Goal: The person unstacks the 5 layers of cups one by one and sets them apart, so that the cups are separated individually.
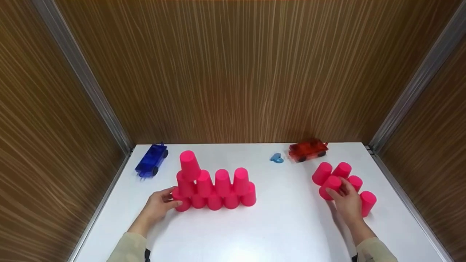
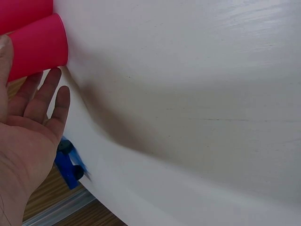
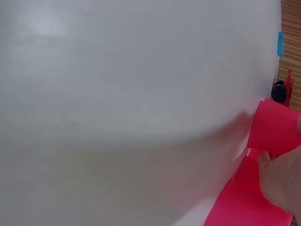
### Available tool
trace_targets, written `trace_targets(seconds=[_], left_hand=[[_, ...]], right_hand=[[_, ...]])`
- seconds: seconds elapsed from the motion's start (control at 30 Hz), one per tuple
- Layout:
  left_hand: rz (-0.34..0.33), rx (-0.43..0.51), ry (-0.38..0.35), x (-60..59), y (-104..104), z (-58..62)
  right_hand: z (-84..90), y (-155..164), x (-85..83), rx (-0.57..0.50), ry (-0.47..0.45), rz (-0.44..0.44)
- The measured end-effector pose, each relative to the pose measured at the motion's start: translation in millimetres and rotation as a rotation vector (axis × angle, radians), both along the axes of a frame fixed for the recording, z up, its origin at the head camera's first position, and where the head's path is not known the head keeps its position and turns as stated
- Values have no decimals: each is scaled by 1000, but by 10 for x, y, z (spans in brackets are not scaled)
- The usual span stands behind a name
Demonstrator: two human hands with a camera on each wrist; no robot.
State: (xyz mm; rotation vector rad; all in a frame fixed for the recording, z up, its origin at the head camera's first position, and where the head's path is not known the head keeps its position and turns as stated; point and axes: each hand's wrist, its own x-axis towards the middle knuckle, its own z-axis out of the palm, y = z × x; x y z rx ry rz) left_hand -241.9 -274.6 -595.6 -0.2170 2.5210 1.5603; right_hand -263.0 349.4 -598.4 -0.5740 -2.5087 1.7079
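Cup stack (image 1: pixel 214 185), frame centre: its lower left cup is touched by relaxed left fingers (image 1: pixel 171 198); collapse is risked if nudged; loose cup (image 1: pixel 330 187), right, is held by curled right fingers (image 1: pixel 342 191).

The light is bright and even, coming from overhead; it leaves a soft sheen on the white table (image 1: pixel 284 233) near its front edge and only faint shadows beneath the pink cups (image 1: pixel 214 189). The head view is sharp in the middle, while the wood panel walls (image 1: pixel 233 72) bow and streak toward the frame's sides. Both wrist views are soft: the table surface is washed out and pale, with a broad grey shadow across it, and the nearby cups are blurred.
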Motion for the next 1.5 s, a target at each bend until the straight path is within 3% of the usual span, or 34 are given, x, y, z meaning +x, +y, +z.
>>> trace_targets(seconds=[0.23, 0.43, 0.67, 0.87, 1.07, 1.3, 1.5], left_hand=[[1, -2, 3, 10, -4, -12], [3, 11, 4, 19, -10, -13], [-2, 28, 27, 18, -21, -35], [0, 16, 1, 19, -24, -9], [-12, 7, 0, 10, -21, -12], [-7, 12, -2, 12, 3, 5], [-12, 9, 8, 1, -1, -10]], right_hand=[[28, -2, 61, -29, -2, 4], [155, -6, 118, 4, 45, 40], [443, -55, 137, 113, 105, 69], [805, -281, 97, 94, 203, 101], [1175, -782, 38, 27, 358, 197], [1502, -1616, -93, -27, 559, 370], [1639, -2391, -137, -52, 618, 504]])
